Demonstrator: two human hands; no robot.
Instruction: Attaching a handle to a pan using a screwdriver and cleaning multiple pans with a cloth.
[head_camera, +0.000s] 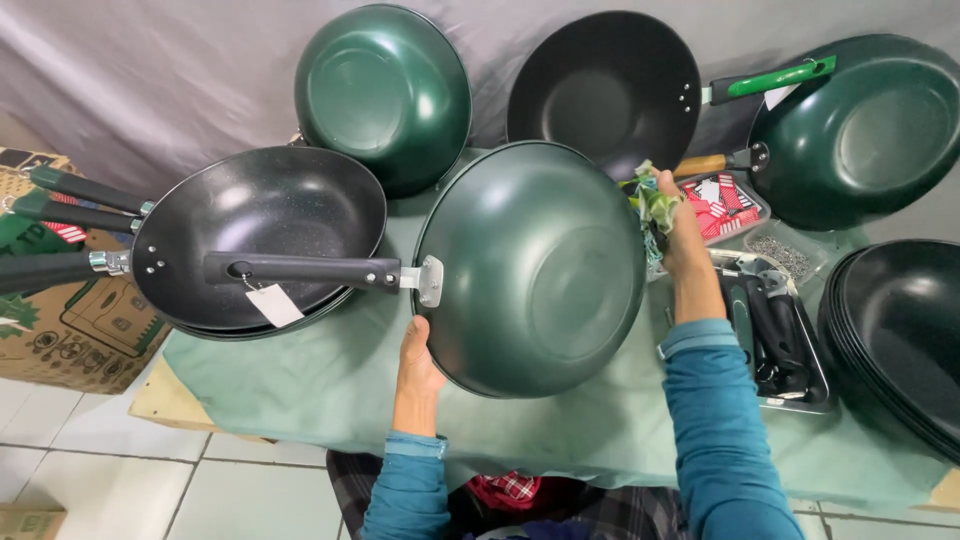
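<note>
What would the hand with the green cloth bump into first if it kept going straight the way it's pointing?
Probably the black wok propped against the grey backdrop. The right hand, gripping the green cloth, points up and away along the green wok's rim. Depth is unclear, so it might reach the wooden handle first.

Desk covered in pale green cloth. Black wok stack at the left edge, handles pointing left. Two woks propped against the grey backdrop at the rear edge: one green, one black. Metal tray of black handles near the right edge. Cardboard box on the floor, left.
</note>
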